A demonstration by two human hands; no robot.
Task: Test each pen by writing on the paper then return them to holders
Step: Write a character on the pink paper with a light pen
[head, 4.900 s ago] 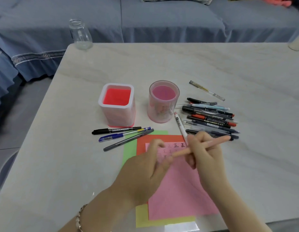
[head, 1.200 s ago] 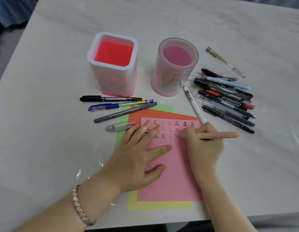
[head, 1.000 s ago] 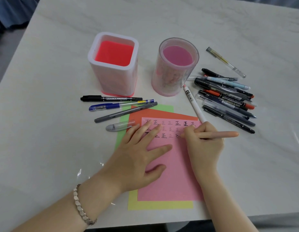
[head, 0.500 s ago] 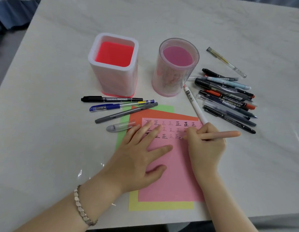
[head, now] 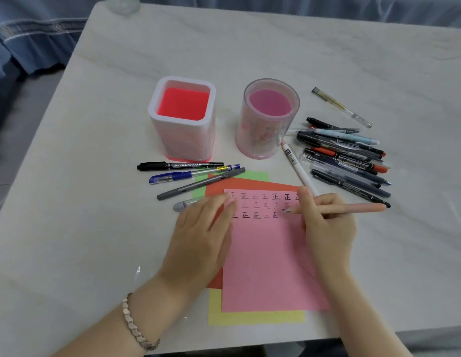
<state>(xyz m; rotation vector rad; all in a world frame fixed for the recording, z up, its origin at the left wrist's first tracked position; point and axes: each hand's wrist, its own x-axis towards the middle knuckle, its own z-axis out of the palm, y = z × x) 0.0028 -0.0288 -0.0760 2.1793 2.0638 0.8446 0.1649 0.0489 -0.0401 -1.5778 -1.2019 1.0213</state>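
Note:
My right hand (head: pixel 327 228) grips a peach-pink pen (head: pixel 353 208), its tip just above the third row of written marks on the pink paper (head: pixel 265 266). My left hand (head: pixel 201 240) is blurred at the paper's left edge, fingers together, holding nothing. A clear pen cap (head: pixel 184 204) lies beside its fingertips. Behind the paper stand a square holder (head: pixel 183 119) with a red inside and a round clear pink holder (head: pixel 268 119), both without pens. Three pens (head: pixel 188 173) lie left of the paper; a pile of several pens (head: pixel 345 155) lies to the right.
Orange, green and yellow sheets (head: pixel 255 318) lie under the pink paper. A white pen (head: pixel 297 168) leans by the round holder and a lone clear pen (head: pixel 341 106) lies further back. The table's front edge (head: pixel 353 336) is close. A glass jar (head: pixel 122 3) stands at the far left corner.
My left hand slid left off the pink paper to its edge. My right hand lifted the pen tip slightly off the written row. The view tilted up.

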